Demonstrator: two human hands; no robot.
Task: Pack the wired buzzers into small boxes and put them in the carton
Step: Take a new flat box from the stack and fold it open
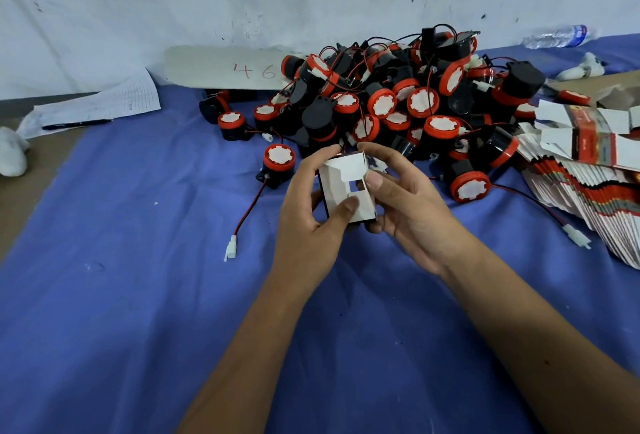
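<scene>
Even soft light (edges warped)

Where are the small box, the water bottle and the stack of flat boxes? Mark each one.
small box (341, 188), head view, on its white folded flap.
water bottle (557, 37), head view, on its clear body.
stack of flat boxes (585, 184), head view, on the fanned edges.

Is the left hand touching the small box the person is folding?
Touching. The head view shows the left hand gripping the small box, thumb pressed on its white flap and fingers wrapped behind it.
</scene>
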